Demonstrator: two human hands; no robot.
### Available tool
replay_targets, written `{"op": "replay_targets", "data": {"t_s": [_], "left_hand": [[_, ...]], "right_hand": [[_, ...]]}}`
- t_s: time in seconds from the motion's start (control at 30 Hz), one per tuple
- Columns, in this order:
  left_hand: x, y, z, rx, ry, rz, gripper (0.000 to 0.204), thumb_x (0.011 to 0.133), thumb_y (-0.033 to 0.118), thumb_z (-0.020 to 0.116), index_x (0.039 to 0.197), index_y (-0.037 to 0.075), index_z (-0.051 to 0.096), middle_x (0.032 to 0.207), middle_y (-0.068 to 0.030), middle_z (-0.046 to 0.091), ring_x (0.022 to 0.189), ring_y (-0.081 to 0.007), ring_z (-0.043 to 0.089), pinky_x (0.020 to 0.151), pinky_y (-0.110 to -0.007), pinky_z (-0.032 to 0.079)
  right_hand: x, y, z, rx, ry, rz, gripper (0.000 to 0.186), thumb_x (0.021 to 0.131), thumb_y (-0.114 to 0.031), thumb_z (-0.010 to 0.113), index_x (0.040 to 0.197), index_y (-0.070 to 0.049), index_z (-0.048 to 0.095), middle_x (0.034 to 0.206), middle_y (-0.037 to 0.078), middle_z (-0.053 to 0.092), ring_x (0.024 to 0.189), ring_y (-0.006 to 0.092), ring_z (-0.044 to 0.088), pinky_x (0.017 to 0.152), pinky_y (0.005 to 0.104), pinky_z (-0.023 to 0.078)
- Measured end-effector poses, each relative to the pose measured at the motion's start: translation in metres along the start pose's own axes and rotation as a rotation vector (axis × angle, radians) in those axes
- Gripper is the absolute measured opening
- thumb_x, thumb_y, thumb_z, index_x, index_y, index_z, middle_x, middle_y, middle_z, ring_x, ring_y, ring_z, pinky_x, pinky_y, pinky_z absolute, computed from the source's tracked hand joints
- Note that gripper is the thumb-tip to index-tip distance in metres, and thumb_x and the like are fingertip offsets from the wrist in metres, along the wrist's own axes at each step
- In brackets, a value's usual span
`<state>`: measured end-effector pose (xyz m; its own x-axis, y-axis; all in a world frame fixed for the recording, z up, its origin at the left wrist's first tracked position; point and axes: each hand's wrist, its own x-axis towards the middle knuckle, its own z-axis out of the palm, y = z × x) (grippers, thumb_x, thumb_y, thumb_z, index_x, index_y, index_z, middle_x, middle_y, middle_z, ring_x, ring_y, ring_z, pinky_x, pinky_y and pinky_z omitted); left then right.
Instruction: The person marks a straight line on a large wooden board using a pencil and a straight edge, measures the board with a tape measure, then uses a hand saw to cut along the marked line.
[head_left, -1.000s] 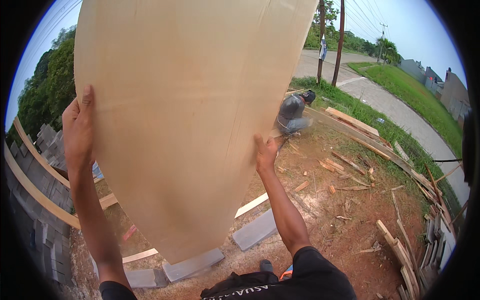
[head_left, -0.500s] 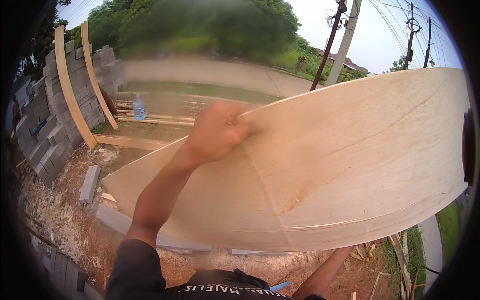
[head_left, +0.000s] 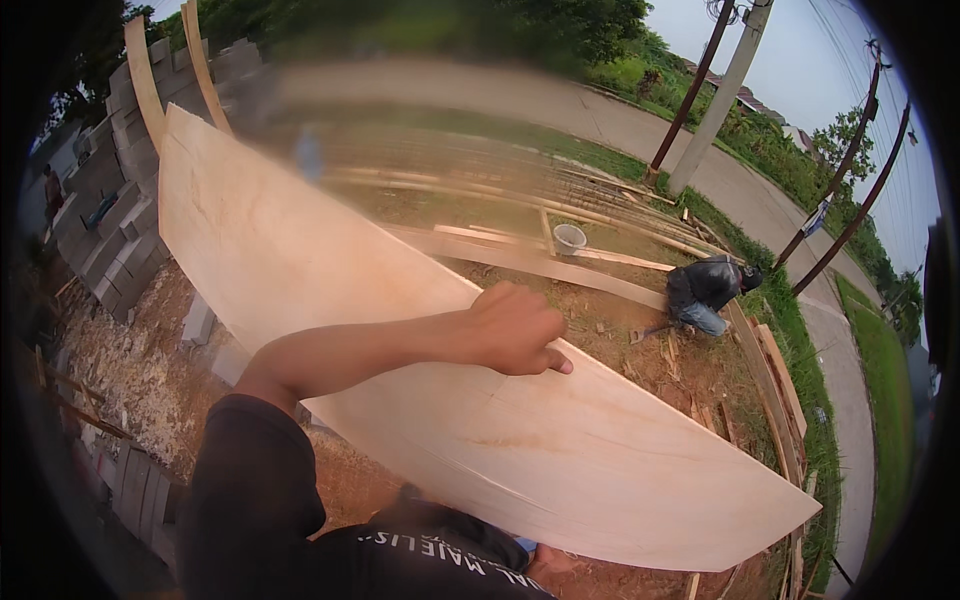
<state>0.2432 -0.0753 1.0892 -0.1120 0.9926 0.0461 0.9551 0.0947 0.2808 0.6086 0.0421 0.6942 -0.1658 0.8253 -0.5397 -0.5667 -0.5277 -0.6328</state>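
Note:
A large, thin, pale plywood sheet is tilted diagonally across the view, from the upper left down to the lower right. My left hand is closed over its upper edge near the middle, with the thumb at the near face. A small part of my right arm shows beneath the sheet's lower edge; that hand is hidden behind the sheet.
Grey blocks are piled at left beside upright planks. A person in dark clothes crouches beyond the sheet among long timbers and a white bucket. Wood scraps lie on the dirt; utility poles line the road.
The sheet has swung from upright to lying over sideways and now slants down to the right, lower in view. My view has turned, bringing the crouching person back in at right.

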Motion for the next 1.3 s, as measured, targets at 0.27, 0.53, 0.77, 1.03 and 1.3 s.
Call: {"op": "replay_targets", "data": {"t_s": [0.27, 0.53, 0.77, 1.03, 1.3], "left_hand": [[0.075, -0.013, 0.058, 0.087, -0.153, -0.036, 0.054, 0.088, 0.055, 0.069, 0.083, 0.001, 0.072, 0.075, -0.02, 0.069, 0.081, -0.0407, 0.07, 0.07, -0.052, 0.052], [0.092, -0.128, 0.163, -0.087, -0.169, -0.178, 0.054, 0.086, 0.053, 0.071, 0.117, 0.009, 0.072, 0.11, -0.0198, 0.072, 0.11, -0.0382, 0.067, 0.092, -0.054, 0.05], [0.025, -0.276, 0.247, -0.331, -0.266, -0.262, 0.062, 0.086, 0.055, 0.071, 0.126, 0.009, 0.068, 0.12, -0.0182, 0.071, 0.115, -0.0383, 0.065, 0.095, -0.052, 0.049], [-0.083, -0.466, 0.412, -0.524, -0.333, -0.391, 0.059, 0.083, 0.063, 0.07, 0.104, 0.007, 0.073, 0.099, -0.019, 0.072, 0.103, -0.0376, 0.068, 0.084, -0.052, 0.051], [-0.184, -0.575, 0.538, -0.619, -0.45, -0.496, 0.056, 0.085, 0.063, 0.069, 0.096, 0.008, 0.074, 0.096, -0.0177, 0.072, 0.101, -0.0378, 0.069, 0.083, -0.052, 0.052]], "right_hand": [[0.006, 0.036, -0.04, -0.149, 0.06, 0.268, 0.115, 0.083, -0.092, 0.037, 0.162, -0.01, 0.019, 0.167, 0.017, 0.023, 0.151, 0.0374, 0.026, 0.124, 0.0555, 0.023], [0.01, 0.069, -0.056, -0.286, 0.106, 0.426, 0.112, 0.084, -0.091, 0.036, 0.162, -0.012, 0.021, 0.166, 0.016, 0.024, 0.151, 0.0376, 0.027, 0.123, 0.0562, 0.024], [0.006, 0.143, -0.015, -0.379, 0.148, 0.467, 0.109, 0.085, -0.09, 0.035, 0.162, -0.013, 0.022, 0.166, 0.015, 0.024, 0.15, 0.0378, 0.027, 0.123, 0.0567, 0.024], [0.002, 0.313, 0.027, -0.476, 0.268, 0.495, 0.106, 0.087, -0.089, 0.033, 0.161, -0.014, 0.023, 0.166, 0.015, 0.025, 0.15, 0.0379, 0.028, 0.122, 0.0573, 0.025], [-0.019, 0.422, -0.02, -0.395, 0.51, 0.433, 0.103, 0.088, -0.088, 0.032, 0.161, -0.015, 0.025, 0.166, 0.014, 0.026, 0.15, 0.0381, 0.028, 0.122, 0.058, 0.026]]}}
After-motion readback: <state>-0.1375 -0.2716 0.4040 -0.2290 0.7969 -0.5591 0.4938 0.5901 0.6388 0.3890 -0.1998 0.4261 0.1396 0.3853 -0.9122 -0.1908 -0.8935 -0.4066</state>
